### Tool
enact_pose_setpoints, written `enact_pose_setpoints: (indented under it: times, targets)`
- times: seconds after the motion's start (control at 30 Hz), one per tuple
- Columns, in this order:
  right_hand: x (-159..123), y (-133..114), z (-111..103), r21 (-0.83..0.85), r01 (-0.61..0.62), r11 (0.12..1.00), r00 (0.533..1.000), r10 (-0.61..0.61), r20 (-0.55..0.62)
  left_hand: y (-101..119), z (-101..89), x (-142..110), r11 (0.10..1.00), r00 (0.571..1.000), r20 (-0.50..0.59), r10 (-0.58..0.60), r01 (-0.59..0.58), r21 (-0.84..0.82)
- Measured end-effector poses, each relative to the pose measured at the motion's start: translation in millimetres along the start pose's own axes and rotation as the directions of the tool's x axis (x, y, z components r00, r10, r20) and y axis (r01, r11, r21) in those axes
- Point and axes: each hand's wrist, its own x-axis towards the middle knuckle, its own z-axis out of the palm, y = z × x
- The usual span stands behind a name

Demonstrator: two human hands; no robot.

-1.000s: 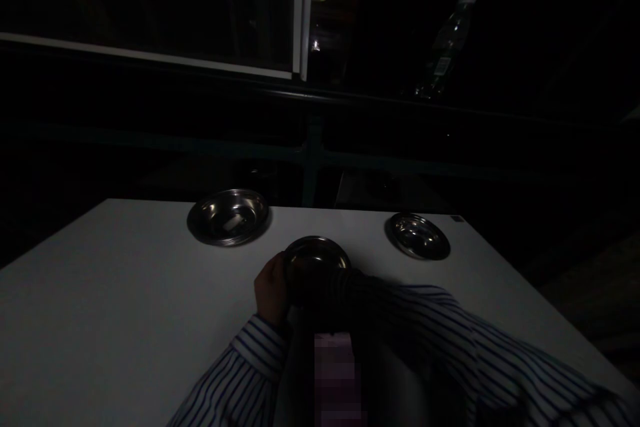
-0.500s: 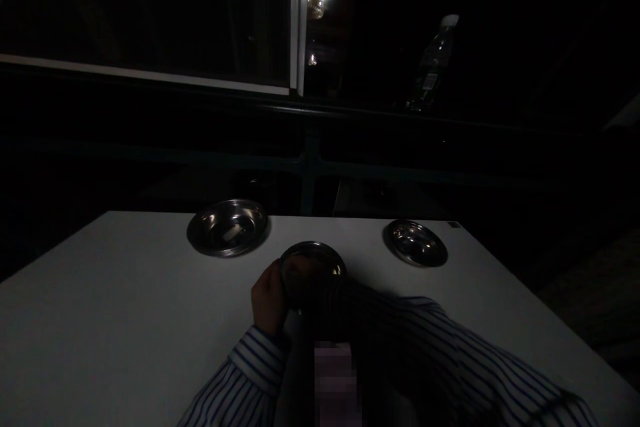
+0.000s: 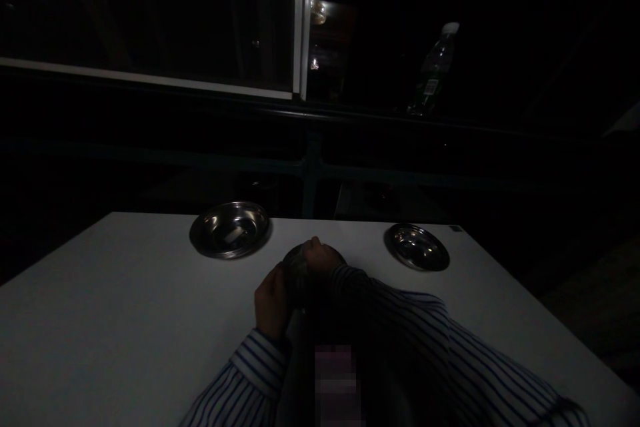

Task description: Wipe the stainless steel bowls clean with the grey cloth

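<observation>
On the white table (image 3: 150, 300), a round metal dish (image 3: 336, 255) sits in the middle, mostly covered by my hands and deep shadow. At its left rim, my left hand (image 3: 271, 300) is closed with the fingertips pinched. My right hand (image 3: 321, 257) is over the far part of the dish, its fingers also closed. Between the two hands shows a dull greyish, see-through-looking piece (image 3: 297, 268); both hands seem to grip it, but darkness hides what it is.
A wider metal bowl (image 3: 205, 238) with a small pale piece (image 3: 233, 235) in it stands at the back left. A smaller metal dish (image 3: 421, 248) is at the back right. Beyond the table are a window frame (image 3: 301, 27) and a clear bottle (image 3: 438, 67) with a white cap.
My right hand has moved up and to the right, away from my left hand, and the greyish piece now shows between them. My left hand stays at the dish's left rim.
</observation>
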Motion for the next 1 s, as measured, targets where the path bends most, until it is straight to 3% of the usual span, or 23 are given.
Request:
enact_pose_setpoints:
  times: [0.17,0.3,0.43,0.6,0.67,0.87,1.0]
  targets:
    - [-9,-29,0,0.063,0.190,0.980,0.981,-0.187,-0.045,-1,-3.0,2,0.997,0.998,-0.055,-0.043,0.046,0.057]
    - [-5,-26,-2,0.002,0.264,0.964,0.963,-0.264,-0.055,-3,-3.8,4,0.995,0.998,-0.031,-0.049,0.051,0.081]
    - [6,-2,-4,-0.118,0.213,0.970,0.976,-0.216,-0.013,-6,-2.1,5,0.997,0.997,-0.038,-0.066,0.067,0.030]
    - [-3,18,0,-0.209,0.101,0.973,0.993,-0.086,0.081,-6,1.5,3,0.995,0.997,-0.019,-0.076,0.077,0.069]
    - [-5,15,1,-0.212,0.122,0.970,0.991,-0.106,0.085,-5,1.9,2,0.995,0.998,0.004,-0.070,0.069,0.068]
    - [12,-1,0,-0.138,0.343,0.929,0.939,-0.340,0.043,-5,-4.5,4,0.999,0.999,0.011,-0.033,0.032,0.027]
    - [6,19,7,-0.076,0.207,0.975,0.977,-0.203,0.058,-7,-3.8,5,0.995,1.000,0.003,-0.019,0.018,0.095]
